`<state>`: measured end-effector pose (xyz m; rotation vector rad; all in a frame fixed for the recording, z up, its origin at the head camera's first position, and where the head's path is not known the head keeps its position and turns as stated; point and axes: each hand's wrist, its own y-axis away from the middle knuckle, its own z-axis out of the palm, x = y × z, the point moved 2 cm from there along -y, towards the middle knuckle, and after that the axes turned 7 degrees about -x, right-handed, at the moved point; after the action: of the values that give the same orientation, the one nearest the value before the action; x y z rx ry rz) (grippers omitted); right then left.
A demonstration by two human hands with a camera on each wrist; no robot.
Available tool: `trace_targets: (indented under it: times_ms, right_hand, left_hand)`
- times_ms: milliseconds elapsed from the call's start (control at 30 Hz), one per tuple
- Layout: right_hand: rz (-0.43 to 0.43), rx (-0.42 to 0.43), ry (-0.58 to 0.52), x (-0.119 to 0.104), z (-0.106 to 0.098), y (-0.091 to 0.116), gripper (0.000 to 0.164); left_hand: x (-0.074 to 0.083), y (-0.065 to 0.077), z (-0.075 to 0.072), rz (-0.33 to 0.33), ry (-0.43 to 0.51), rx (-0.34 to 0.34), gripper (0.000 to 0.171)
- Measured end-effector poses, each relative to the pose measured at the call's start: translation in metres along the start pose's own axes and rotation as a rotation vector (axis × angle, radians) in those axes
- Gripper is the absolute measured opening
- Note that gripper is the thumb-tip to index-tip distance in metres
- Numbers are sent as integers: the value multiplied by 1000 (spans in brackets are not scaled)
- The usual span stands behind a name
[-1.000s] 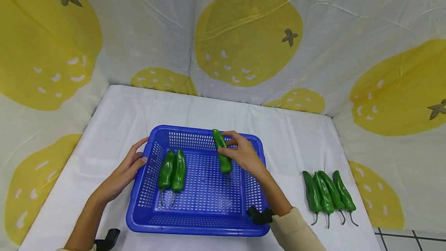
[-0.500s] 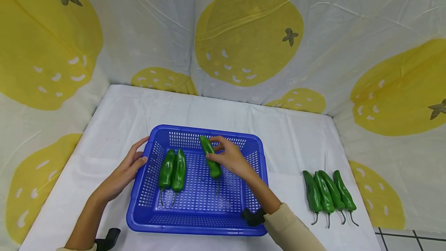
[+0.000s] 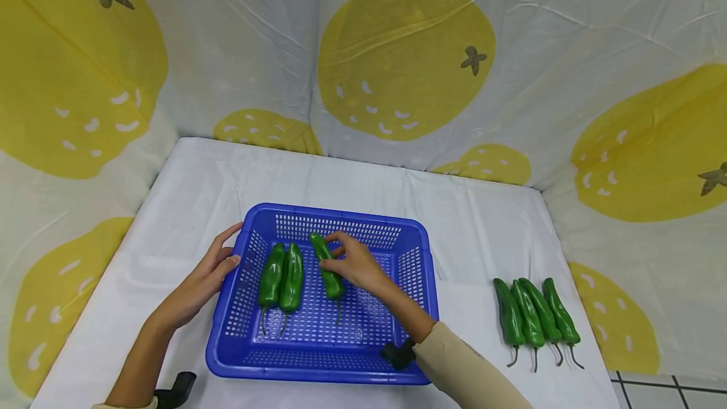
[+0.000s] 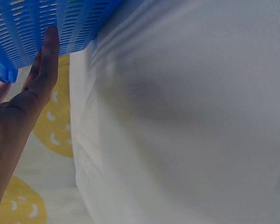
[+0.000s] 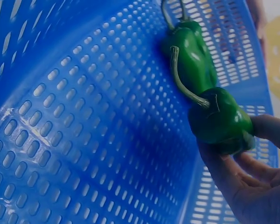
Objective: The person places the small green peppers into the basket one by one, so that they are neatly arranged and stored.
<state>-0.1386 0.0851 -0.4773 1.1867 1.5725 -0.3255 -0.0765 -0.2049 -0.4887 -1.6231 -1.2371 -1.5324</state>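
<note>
In the head view a blue plastic basket with perforated walls sits on a white-covered table. My left hand rests against its left side, and in the left wrist view straight fingers touch the outer wall. My right hand pinches a green chili pepper inside the basket, stem toward me. Seen from the right wrist, the thumb and fingers hold that pepper by its sides. Two other green peppers, a left one and a right one, lie side by side on the basket floor.
To the right of the basket, several green peppers lie in a row on the white cloth. A curtain with yellow fruit prints stands behind and at both sides. Floor tiles show at the lower right.
My right hand has carried its pepper leftward and a little toward me, closer to the two peppers in the basket. The left hand and basket have stayed in place.
</note>
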Motion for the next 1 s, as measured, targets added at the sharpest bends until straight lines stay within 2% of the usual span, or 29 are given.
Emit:
trace_targets:
  times_ms: [267,533,800,1000]
  right_hand:
    - [12,-20,-7,3,12,-11,51]
    - [37,21,26,2,25,-17,52]
    - [24,14,-69,0,33,-18,50]
    - [6,43,14,0,28,-14,47]
  left_hand:
    - [-2,-2,-1,-4,3,-7,60]
    - [-1,0,0,-8,2,3,61]
    - [-1,-1,1,-11,2,4,61]
    - [-1,0,0,-8,5,7,61]
